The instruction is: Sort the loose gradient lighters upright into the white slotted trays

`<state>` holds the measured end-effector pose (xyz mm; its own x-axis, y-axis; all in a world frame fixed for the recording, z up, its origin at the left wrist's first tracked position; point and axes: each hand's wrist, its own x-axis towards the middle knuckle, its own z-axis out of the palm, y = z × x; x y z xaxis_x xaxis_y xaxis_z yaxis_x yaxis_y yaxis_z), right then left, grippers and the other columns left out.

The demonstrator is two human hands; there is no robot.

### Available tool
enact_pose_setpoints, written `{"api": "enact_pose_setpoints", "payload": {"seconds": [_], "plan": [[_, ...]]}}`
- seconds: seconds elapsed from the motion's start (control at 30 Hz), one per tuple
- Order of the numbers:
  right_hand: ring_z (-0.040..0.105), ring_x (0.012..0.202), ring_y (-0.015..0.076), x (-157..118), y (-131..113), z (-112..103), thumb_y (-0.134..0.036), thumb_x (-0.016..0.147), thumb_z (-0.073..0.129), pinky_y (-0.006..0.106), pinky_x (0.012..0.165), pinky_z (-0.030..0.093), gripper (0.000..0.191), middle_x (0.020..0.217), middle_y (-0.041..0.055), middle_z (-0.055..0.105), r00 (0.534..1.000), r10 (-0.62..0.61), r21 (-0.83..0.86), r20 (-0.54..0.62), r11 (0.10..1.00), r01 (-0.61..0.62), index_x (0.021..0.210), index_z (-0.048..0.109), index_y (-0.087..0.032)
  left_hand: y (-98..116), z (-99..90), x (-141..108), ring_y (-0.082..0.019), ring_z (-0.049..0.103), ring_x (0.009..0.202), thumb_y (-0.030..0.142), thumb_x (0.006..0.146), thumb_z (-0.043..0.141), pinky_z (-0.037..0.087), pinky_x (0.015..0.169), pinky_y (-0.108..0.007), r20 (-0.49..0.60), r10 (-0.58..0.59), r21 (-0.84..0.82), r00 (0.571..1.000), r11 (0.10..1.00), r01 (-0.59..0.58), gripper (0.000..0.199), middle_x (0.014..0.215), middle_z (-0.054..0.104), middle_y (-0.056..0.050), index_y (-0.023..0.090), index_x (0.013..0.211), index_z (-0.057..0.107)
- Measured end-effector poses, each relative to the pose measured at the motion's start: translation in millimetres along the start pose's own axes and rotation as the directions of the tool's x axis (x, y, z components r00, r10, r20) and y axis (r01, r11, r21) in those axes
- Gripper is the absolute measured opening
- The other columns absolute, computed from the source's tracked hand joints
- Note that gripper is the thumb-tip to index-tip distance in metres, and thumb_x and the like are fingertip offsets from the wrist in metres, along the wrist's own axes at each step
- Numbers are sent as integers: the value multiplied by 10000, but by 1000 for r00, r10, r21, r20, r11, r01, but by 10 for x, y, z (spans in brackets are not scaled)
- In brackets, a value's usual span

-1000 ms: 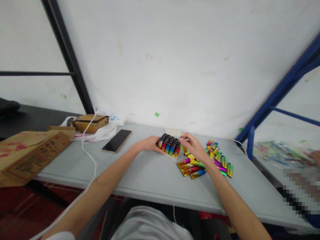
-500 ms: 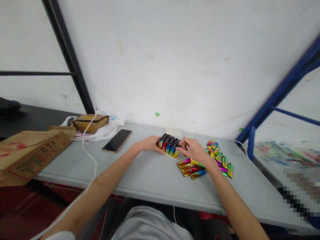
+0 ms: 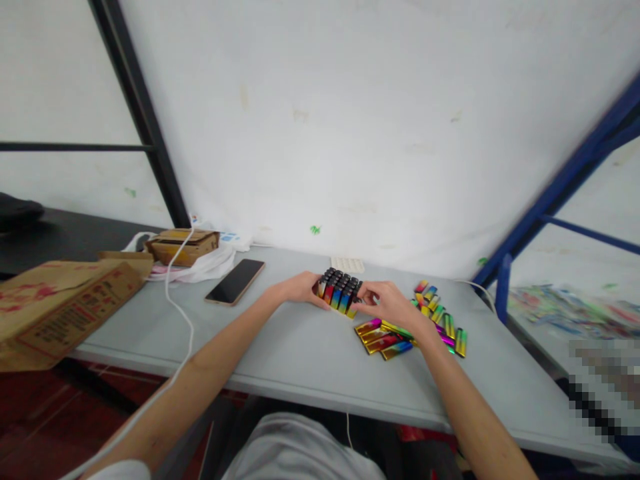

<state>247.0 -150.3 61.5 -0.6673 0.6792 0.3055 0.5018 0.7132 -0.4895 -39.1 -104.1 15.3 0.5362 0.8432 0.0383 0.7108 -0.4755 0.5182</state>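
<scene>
The upright block of lighters (image 3: pixel 339 293), on the grey table (image 3: pixel 280 343), is gripped at its left side by the curled fingers of the left hand (image 3: pixel 301 288). Its right end is met by the bent fingers of the right hand (image 3: pixel 383 300); whether a lighter is pinched there cannot be told. Loose lighters (image 3: pixel 384 341) are strewn beside the right forearm and partly covered by it. Behind the block, a pale gridded object (image 3: pixel 349 265) is seen; a smartphone (image 3: pixel 235 282) is placed well to the left.

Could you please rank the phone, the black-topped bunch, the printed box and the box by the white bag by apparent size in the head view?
1. Printed box
2. Box by the white bag
3. Phone and black-topped bunch: too alike to rank
</scene>
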Motion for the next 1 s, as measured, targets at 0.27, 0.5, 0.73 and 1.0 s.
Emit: {"api": "enact_pose_setpoints", "payload": {"seconds": [0.27, 0.5, 0.73, 1.0], "plan": [[600, 724, 162, 66, 297, 47, -447, 1024, 555, 274, 686, 451, 282, 797, 18, 680, 976, -25, -38, -217, 999, 17, 963, 656, -191, -17, 5, 11, -202, 642, 767, 631, 627, 844, 445, 656, -252, 1, 10, -16, 1000, 1000, -10, 648, 883, 737, -20, 176, 1062, 687], [663, 1078, 219, 644, 936, 125, -162, 1019, 484, 350, 998, 480, 247, 1136, 133, 733, 997, 11, -324, -79, 945, -36, 1087, 720, -149, 38, -17, -30, -211, 655, 765, 664, 601, 851, 462, 661, -261, 0, 21, -39, 1000, 999, -21, 694, 865, 736, -11, 181, 1073, 692], [655, 1046, 221, 975, 1102, 212, -105, 919, 632, 299, 942, 473, 134, 1111, 145, 712, 983, 176, -543, 45, 830, -123, 1002, 732, -134, 45, -24, -36, -219, 661, 802, 633, 618, 852, 475, 688, -265, 0, 31, -26, 1000, 999, -31, 671, 896, 744, -8, 179, 1087, 697], [620, 914, 201, 515, 1134, -374, -204, 973, 559, 325, 895, 484, 119, 1011, 103, 674, 959, 81, -386, -272, 904, -186, 1000, 660, -147, 48, 36, 101, -238, 670, 811, 714, 674, 763, 470, 694, -283, -79, -23, 75, 997, 997, 29, 665, 923, 751, -46, 191, 1079, 690]]}}
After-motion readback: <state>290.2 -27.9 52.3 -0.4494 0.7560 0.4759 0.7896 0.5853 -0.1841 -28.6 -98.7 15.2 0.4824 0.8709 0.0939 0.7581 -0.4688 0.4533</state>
